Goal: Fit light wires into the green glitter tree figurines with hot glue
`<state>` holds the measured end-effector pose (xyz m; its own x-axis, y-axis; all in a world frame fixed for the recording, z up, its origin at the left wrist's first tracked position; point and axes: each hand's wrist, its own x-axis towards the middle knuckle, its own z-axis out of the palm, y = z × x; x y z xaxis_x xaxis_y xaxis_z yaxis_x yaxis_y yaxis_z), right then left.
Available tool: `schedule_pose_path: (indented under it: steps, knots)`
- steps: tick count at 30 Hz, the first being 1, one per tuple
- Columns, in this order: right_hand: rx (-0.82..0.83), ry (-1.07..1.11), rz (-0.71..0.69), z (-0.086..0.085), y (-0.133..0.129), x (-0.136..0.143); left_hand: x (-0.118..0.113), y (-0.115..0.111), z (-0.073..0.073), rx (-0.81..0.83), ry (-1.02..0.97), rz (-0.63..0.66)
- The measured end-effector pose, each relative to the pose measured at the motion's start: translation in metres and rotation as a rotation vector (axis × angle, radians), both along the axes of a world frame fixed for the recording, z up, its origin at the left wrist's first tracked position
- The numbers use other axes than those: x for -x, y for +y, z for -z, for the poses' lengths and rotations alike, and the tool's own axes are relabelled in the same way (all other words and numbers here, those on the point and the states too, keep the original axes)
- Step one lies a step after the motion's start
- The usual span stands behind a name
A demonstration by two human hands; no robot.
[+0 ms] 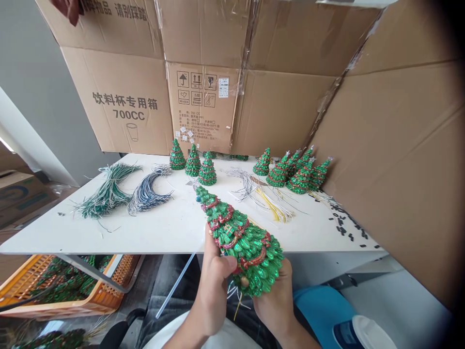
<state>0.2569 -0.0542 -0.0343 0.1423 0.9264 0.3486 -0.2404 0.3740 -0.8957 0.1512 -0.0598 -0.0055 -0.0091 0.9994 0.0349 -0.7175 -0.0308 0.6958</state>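
Observation:
A glittery green Christmas tree ornament [250, 245] with red garlands and small decorations is tilted above my lap, its top pointing up and left. My left hand [214, 278] is wrapped round its left side, thumb on the front. Against the lower right of the tree is my right hand [278, 295], closed at the base with most fingers hidden behind it. Thin white and yellow wires [238, 303] hang from the underside. A translucent stick [176, 286] slants beside my left forearm; what holds its upper end is not clear.
On the white table [181, 237] lie green wire bundles [109, 191], blue wires [150, 191], yellow wires [274, 206] and black bits [341, 225]. Small trees [207, 169] stand near cardboard walls [290, 106]. An orange crate [105, 295] sits lower left. Another person's hand [70, 9] shows top left.

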Motion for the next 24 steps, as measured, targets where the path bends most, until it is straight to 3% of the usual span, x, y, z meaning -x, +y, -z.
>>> schedule_pose_path:
  steps: [8, 17, 24]
  knots:
    - [0.154, 0.032, -0.057, -0.004, 0.001, -0.002, 0.003, 0.007, -0.005, 0.000, 0.011, 0.019]
    - [0.201, 0.021, -0.092, -0.007, 0.005, -0.002, 0.005, 0.011, -0.010, 0.182, -0.043, 0.039]
    - [0.114, -0.050, -0.137, -0.018, 0.001, -0.009, 0.012, 0.014, -0.009, 0.070, 0.019, -0.154]
